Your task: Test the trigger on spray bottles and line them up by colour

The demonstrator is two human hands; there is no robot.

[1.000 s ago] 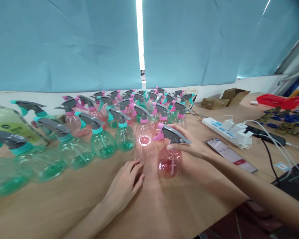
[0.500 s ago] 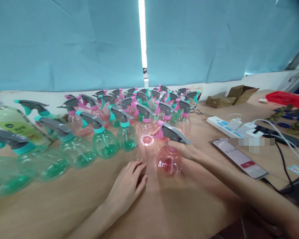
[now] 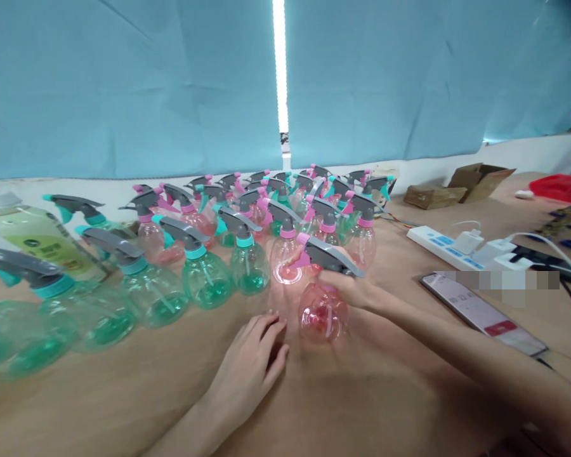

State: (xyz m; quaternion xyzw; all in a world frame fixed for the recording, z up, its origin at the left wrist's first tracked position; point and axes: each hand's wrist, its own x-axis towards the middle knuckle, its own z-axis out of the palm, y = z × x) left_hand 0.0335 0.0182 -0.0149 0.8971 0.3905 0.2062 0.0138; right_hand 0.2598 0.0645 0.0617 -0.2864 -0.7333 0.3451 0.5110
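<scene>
My right hand is closed around the neck of a pink spray bottle, below its grey head and pink trigger; part of the grip is hidden behind the head. The bottle stands a little tilted at the front of the group. My left hand rests on the table just left of it, fingers loosely spread, holding nothing. Behind the held bottle is another pink spray bottle. Green spray bottles line up toward the left, with a nearer green one beside them.
Several more pink and green spray bottles crowd the back against the wall. At the left stands a large jug with a green label. To the right lie a phone, a white power strip with cables, and cardboard boxes.
The view has turned slightly left, so most things sit a bit further right in the picture. My right hand keeps its hold on the pink spray bottle; my left hand stays on the table.
</scene>
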